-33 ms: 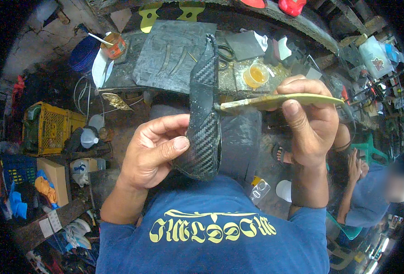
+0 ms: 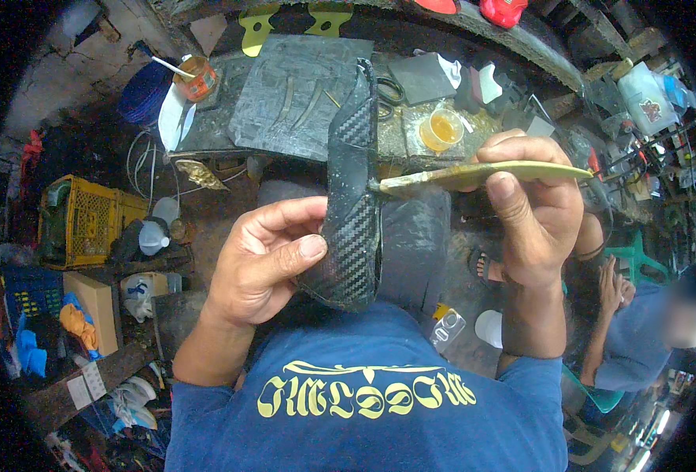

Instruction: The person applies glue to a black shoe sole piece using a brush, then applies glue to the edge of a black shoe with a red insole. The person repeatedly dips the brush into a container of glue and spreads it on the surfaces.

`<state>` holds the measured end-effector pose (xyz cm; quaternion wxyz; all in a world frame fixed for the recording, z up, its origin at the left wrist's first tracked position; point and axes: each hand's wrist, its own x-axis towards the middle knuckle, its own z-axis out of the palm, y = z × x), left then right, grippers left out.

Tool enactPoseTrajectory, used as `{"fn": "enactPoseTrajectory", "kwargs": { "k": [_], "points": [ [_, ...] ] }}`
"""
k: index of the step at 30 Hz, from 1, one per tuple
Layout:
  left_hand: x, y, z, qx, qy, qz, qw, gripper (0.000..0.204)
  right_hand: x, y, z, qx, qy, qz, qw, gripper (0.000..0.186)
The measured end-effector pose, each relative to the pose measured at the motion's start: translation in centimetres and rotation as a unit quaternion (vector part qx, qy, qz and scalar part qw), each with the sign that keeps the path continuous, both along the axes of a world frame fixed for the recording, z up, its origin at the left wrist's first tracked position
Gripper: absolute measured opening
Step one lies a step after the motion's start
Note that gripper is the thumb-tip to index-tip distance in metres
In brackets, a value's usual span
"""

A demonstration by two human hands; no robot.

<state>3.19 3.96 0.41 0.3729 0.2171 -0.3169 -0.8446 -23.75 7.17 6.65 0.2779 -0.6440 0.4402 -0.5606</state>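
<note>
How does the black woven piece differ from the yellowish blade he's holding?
The black woven piece is dark, broad and stands upright, pinched by the left hand. The yellowish blade is pale, thin and lies level, gripped by the right hand. The blade's tip meets the woven piece's edge. Both are held up off the bench.

The left hand [image 2: 263,256] is raised left of the woven black piece [image 2: 352,197], thumb pressed on its face and fingers curled behind. The right hand [image 2: 533,212] is right of the piece, fingers and thumb clamped closed, forearm vertical below.
</note>
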Motion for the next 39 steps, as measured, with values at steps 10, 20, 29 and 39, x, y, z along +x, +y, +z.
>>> {"fn": "enactPoseTrajectory", "kwargs": {
  "k": [10,20,29,39],
  "points": [
    [0.03,-0.3,-0.04,-0.006,0.0,-0.006,1.0,0.04,0.2,-0.24,-0.31,0.022,-0.023,0.02,0.999,0.019],
    [0.03,-0.24,0.05,0.006,0.002,-0.003,1.0,0.041,0.5,0.12,-0.17,0.041,-0.006,0.02,0.999,0.018],
    [-0.04,-0.35,-0.21,0.02,-0.001,0.011,1.0,0.042,0.5,0.25,-0.01,0.035,0.067,0.004,0.997,0.016],
    [-0.11,-0.47,-0.49,0.023,0.009,0.01,1.0,0.042,0.71,0.57,-0.22,0.017,0.093,0.009,0.996,0.016]
  ]
}}
